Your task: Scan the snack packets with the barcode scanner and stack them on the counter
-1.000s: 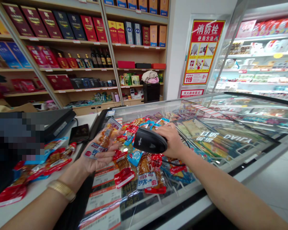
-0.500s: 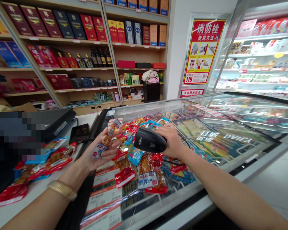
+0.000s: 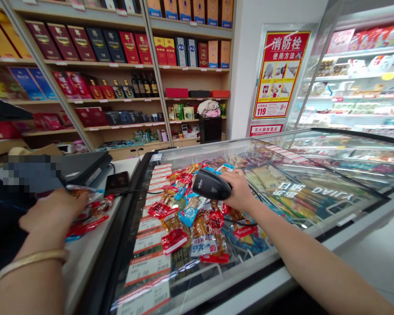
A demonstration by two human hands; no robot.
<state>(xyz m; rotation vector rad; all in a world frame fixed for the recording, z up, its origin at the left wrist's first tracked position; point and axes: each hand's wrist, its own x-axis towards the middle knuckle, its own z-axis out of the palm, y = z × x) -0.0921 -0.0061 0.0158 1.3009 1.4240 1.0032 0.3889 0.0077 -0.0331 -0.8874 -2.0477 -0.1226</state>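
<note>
My right hand (image 3: 238, 188) is closed around the handle of a black barcode scanner (image 3: 212, 184), held over the glass lid of a chest freezer. Below and around the scanner lie several packaged snacks (image 3: 205, 238) in clear, red and blue vacuum packs with brown food inside. My left hand (image 3: 52, 212), back upward and slightly blurred, is over the white counter at the left. Its fingers curl over a snack packet (image 3: 77, 191), mostly hidden beneath them. Red and blue packets (image 3: 93, 223) lie against that hand.
A dark phone-like device (image 3: 117, 182) rests on the counter beside a black machine (image 3: 85, 168). Price labels (image 3: 146, 271) line the near-left part of the freezer glass (image 3: 190, 288). The scanner's cable crosses the lid. Shelves of boxes and bottles (image 3: 118, 87) stand behind.
My left hand has moved left with the snack packet, from above the freezer to the packets on the counter. My right hand and the scanner have shifted only slightly.
</note>
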